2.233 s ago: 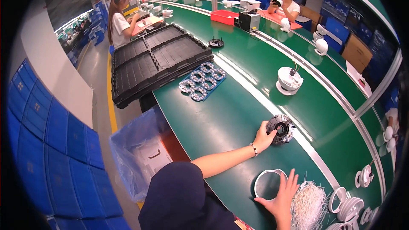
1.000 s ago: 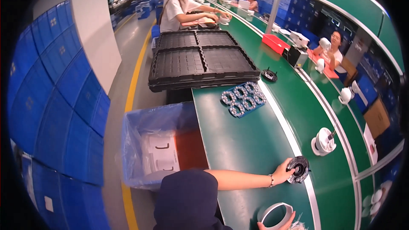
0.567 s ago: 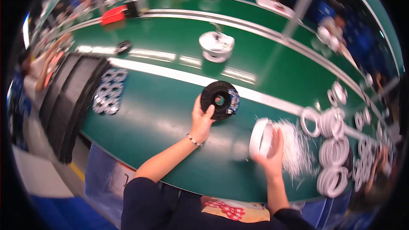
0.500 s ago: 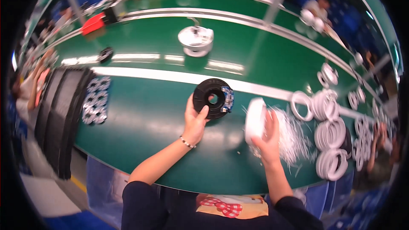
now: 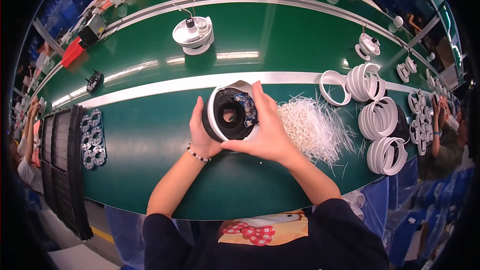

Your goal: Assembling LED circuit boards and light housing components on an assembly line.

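In the head view, the two pieces that were apart half a second ago have come together: the left hand (image 5: 202, 132) then held the black disc (image 5: 231, 129) alone, while the right hand (image 5: 270, 132) held the white ring (image 5: 211, 111) by the strips (image 5: 310, 125). Now both hands are closed around the pair, held up over the near side of the bench (image 5: 150, 155), with the ring's edge curving round the disc. The left grips the left side, most of its fingers hidden; the right wraps the right side, its thumb along the lower edge, near the blue board (image 5: 247, 110). The work in hand seems to have passed from two separate pieces to lining them up as one; whether the disc sits fully in the ring, I cannot tell.
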Demonstrator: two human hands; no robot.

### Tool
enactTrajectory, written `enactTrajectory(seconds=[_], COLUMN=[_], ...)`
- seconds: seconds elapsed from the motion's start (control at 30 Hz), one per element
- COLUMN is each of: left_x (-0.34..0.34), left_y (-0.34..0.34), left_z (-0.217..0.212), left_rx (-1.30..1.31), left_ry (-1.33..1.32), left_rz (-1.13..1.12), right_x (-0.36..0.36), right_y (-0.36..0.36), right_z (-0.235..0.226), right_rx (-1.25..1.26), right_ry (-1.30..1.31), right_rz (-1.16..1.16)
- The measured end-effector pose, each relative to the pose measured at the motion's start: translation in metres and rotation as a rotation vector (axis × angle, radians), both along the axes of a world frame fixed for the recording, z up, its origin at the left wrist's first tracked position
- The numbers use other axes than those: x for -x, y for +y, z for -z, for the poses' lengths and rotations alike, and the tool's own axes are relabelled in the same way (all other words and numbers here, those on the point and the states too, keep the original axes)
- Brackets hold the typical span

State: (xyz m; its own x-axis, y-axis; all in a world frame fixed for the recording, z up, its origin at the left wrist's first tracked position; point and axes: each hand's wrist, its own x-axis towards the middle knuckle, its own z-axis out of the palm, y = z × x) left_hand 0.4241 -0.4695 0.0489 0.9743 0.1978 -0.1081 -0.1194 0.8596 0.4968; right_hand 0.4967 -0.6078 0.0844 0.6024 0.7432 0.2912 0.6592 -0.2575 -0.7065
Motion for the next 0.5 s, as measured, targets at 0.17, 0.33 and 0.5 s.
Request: enactTrajectory(seconds=[0.17, 0.33, 0.5], left_x=[-0.003, -0.001, 0.002], left_y=[0.008, 0.006, 0.009], left_z=[0.013, 0.018, 0.004], left_rx=[0.120, -0.057, 0.023], left_ry=[-0.156, -0.055, -0.183], left_rz=[-0.001, -0.125, 0.045], right_x=[-0.004, 0.013, 0.006], right_y=[0.009, 0.012, 0.011], right_z=[-0.005, -0.001, 0.007], right_rx=[-0.019, 0.036, -0.075], right_ry=[0.089, -0.214, -0.301], right_rz=[-0.058, -0.046, -0.051])
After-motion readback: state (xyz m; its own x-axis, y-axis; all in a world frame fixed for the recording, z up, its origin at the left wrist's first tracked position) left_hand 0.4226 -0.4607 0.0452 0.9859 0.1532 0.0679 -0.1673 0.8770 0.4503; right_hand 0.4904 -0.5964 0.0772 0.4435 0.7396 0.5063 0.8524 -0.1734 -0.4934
